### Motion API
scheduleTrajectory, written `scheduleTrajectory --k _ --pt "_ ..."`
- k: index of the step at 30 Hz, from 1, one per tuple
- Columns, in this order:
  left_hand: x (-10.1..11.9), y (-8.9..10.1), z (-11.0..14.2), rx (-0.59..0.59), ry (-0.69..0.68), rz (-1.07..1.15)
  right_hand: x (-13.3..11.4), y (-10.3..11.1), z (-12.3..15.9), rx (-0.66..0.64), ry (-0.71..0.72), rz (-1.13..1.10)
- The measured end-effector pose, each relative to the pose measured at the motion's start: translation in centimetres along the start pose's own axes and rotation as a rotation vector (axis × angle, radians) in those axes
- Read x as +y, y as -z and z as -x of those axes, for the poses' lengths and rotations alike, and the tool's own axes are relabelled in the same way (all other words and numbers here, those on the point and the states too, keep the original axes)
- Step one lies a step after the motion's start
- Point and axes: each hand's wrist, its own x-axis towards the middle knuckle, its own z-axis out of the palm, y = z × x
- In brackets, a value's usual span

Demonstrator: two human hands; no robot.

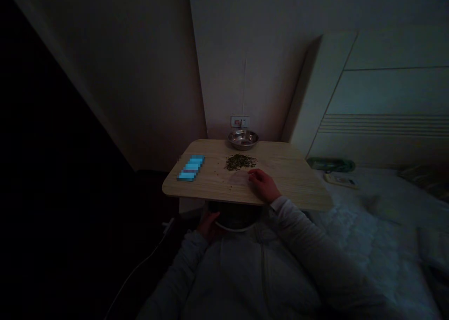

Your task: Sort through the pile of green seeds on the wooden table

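Note:
A loose pile of small dark green grains (pixel 240 162), perhaps beans, lies on the light wooden tabletop (pixel 287 189), with several strays scattered near it. My right hand (pixel 264 185) rests just in front of the pile, at its right, fingers curled and closed; whatever may be between the fingertips is too small to see. Below the table's near edge, my left hand (pixel 209 224) grips the side of a round dark basin (pixel 235 219) with a pale rim, held against my lap. The basin's inside is too dark to make out.
A shiny metal bowl (pixel 243 140) stands at the table's back edge, below a wall socket (pixel 240 121). A lit phone (pixel 191 168) lies on the left of the table. To the right is a bed (pixel 361 236) with a green bottle (pixel 331 164) on it.

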Motion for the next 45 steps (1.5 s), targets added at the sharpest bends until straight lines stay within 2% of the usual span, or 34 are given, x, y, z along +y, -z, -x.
scheduleTrajectory --k 4,14,30,33,45 --pt "0.1 -0.1 0.1 -0.023 0.012 0.0 0.1 0.4 0.1 -0.016 -0.009 0.044" --pt "0.0 0.1 -0.2 0.04 0.004 -0.006 -0.1 0.5 0.4 -0.121 0.011 0.039" --pt "0.4 -0.6 0.6 -0.005 -0.005 0.004 -0.6 0.5 0.7 -0.198 0.048 0.208" --pt "0.4 -0.6 0.6 0.027 0.006 -0.021 -0.6 0.5 0.8 -0.229 0.037 0.207" --pt "0.6 -0.8 0.9 0.023 0.023 -0.016 -1.2 0.7 1.0 -0.316 0.036 0.141"
